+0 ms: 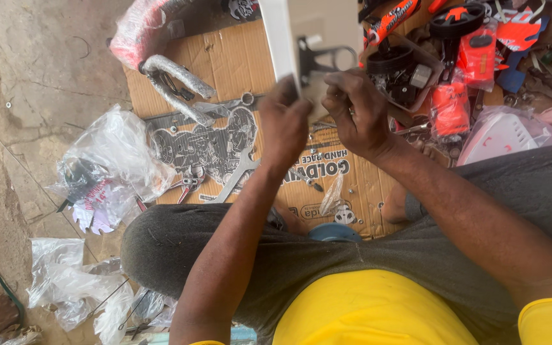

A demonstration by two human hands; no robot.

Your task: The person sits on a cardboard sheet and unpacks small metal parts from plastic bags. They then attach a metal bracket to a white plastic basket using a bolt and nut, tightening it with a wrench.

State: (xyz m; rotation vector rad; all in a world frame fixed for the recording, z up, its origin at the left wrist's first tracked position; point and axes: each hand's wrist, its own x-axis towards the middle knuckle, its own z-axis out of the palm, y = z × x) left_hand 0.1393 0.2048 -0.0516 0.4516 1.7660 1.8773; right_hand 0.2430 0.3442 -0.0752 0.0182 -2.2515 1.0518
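Observation:
A white box-shaped part [308,25] with a black metal bracket [324,59] on its face is held up above a flattened cardboard sheet [225,61]. My left hand [283,121] grips its lower left edge. My right hand [356,112] has its fingers closed at the bracket's lower end; whether they pinch a small fastener is hidden. Both forearms reach forward over my grey-clad knees.
On the cardboard lie a printed black panel [202,144], a metal wrench [241,172], red-handled pliers [190,185] and a wrapped silver tube [174,86]. Orange and black toy-cycle parts and small wheels [455,19] pile at the right. Crumpled clear plastic bags [113,160] lie on the concrete at the left.

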